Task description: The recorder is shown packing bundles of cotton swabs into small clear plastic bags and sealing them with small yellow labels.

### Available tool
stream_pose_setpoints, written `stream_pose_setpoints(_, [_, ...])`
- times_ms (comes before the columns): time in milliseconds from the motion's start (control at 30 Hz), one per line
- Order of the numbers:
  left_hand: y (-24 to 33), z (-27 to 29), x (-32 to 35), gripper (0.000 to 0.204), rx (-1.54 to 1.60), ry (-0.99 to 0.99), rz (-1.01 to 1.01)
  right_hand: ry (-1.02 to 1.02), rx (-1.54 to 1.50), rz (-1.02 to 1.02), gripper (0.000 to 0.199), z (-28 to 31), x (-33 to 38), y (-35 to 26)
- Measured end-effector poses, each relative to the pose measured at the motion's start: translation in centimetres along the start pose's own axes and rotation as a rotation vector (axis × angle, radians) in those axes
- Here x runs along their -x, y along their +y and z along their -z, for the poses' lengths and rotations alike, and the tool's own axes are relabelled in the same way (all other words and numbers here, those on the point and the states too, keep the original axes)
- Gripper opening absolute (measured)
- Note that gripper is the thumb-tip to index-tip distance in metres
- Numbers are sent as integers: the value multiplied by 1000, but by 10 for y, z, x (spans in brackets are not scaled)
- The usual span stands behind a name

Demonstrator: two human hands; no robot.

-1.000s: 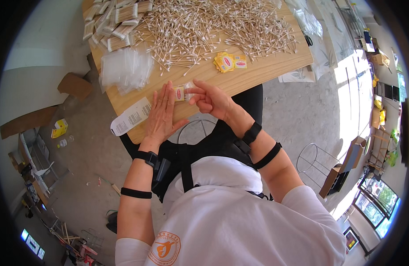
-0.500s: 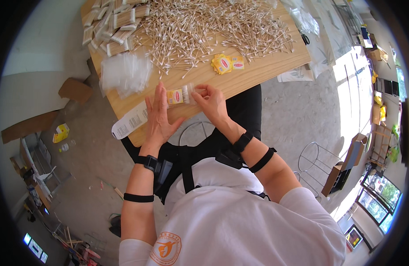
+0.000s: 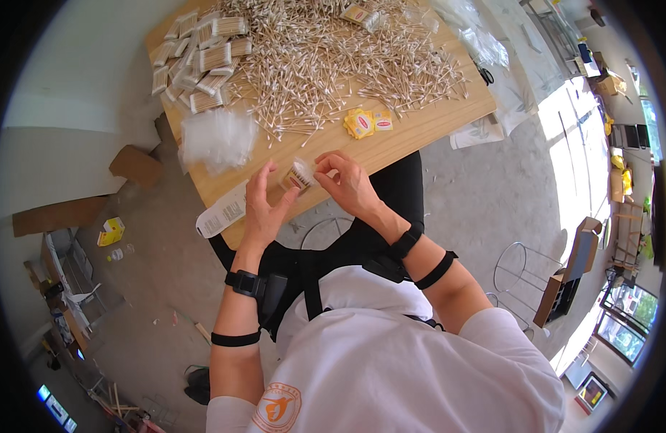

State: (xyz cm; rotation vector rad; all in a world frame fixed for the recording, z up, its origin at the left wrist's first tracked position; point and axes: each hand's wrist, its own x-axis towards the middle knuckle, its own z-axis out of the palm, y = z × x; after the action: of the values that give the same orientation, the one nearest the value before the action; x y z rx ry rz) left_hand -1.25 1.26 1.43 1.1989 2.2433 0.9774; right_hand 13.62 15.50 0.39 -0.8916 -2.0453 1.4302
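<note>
Swab packet (image 3: 298,177) sits near the wooden table's (image 3: 409,128) edge; left hand (image 3: 262,215) touches it, hold unclear; right hand (image 3: 349,189) seemingly pinches its clear end, probably adjusting it, which calls for steady support.

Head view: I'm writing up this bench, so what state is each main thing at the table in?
Swab packet: filled, between the hands; whether sealed, unclear.
Left hand: thumb and fingers apart, at the packet; grip unclear.
Right hand: fingertips close together by the packet's clear end; grip unclear.
Loose swabs: heaped, scattered at the edges.
Swab bundles: in a jumbled pile.
Clear bags: loosely stacked.
Yellow cards: overlapping.
White strip: lying flat.
</note>
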Motion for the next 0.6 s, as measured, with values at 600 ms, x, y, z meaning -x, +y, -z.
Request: stream_pose_setpoints(600, [104,77,4,10,323,50,-194,-292,30,332,18,61,-12,-127])
